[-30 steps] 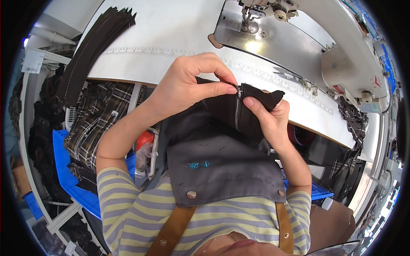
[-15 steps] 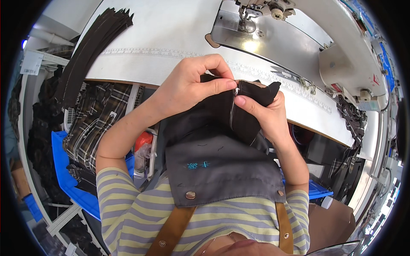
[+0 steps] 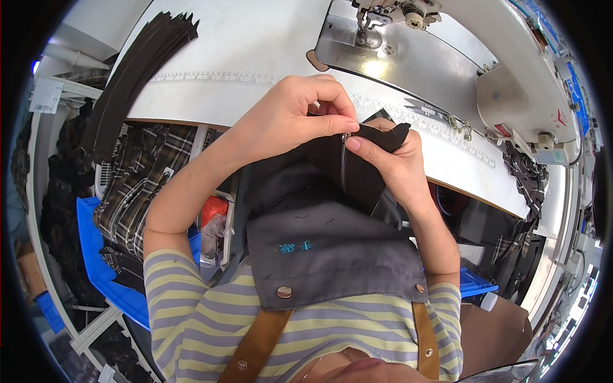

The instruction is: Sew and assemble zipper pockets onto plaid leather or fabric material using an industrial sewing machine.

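Note:
A dark brown garment piece (image 3: pixel 365 177) with a metal zipper (image 3: pixel 343 167) is held up in front of my apron, over the table's near edge. My left hand (image 3: pixel 303 118) is closed in a pinch at the zipper's top end, beside its small metal slider. Whether the fingertips hold the slider or the tape edge cannot be made out. My right hand (image 3: pixel 399 159) grips the fabric just right of the zipper, thumb on the front and the other fingers mostly behind the cloth. A loose flap of fabric sticks out above that hand.
Beyond my hands stands a sewing machine (image 3: pixel 511 76) on a white table (image 3: pixel 255 48) with a printed ruler strip. Scissors (image 3: pixel 424 110) lie near its plate. Dark fabric strips (image 3: pixel 137 76) drape off the left edge. Plaid cloth (image 3: pixel 137 191) fills a blue bin (image 3: pixel 96 255).
Both hands and the garment piece have shifted slightly. The flap over my right hand has folded lower and leans right, and the zipper's upper end has moved a little left.

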Demonstrator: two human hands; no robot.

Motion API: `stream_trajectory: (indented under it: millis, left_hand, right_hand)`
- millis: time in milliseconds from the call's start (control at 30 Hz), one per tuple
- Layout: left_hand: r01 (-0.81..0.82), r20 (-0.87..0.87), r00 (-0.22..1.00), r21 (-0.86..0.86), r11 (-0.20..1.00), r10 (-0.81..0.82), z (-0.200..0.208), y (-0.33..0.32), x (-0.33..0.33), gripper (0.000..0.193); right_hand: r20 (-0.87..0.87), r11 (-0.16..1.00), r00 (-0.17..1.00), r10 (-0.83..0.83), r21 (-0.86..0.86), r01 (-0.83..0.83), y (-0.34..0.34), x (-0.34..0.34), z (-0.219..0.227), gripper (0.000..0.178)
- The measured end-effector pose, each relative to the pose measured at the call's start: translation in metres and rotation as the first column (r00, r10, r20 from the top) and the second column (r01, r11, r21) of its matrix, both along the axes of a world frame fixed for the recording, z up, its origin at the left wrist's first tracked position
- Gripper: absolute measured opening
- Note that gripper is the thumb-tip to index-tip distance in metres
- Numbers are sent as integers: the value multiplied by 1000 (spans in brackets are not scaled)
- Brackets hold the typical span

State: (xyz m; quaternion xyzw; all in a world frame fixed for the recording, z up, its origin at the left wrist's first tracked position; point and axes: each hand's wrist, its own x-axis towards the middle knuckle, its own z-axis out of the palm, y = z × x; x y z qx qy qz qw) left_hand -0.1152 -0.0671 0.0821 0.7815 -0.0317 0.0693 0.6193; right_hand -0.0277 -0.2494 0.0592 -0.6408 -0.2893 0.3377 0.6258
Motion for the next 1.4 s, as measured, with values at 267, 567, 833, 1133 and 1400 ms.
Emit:
stream_trajectory:
  millis: [267, 567, 833, 1133, 1400]
  left_hand:
    - [105, -152, 983, 4, 994, -103, 4, 6, 1, 6]
    - [-10, 76, 997, 227, 974, -8, -5, -2, -2, 7]
    - [-258, 229, 942, 33, 965, 244, 8, 78, 14, 10]
    - [-484, 39, 873, -52, 873, 486, -19, 193, 15, 14]
    - [-502, 69, 862, -10, 865, 502, -51, 224, 22, 19]
  right_hand:
    - [54, 1000, 998, 22, 3, -23, 0, -4, -1, 10]
    - [238, 995, 967, 92, -69, -77, -3, 0, -4, 16]
    - [-161, 968, 967, 196, -128, -217, -9, 26, -10, 20]
    - [-191, 911, 914, 358, -143, -387, -23, 46, -8, 18]
    - [-222, 925, 926, 306, -161, -344, -24, 44, -9, 17]
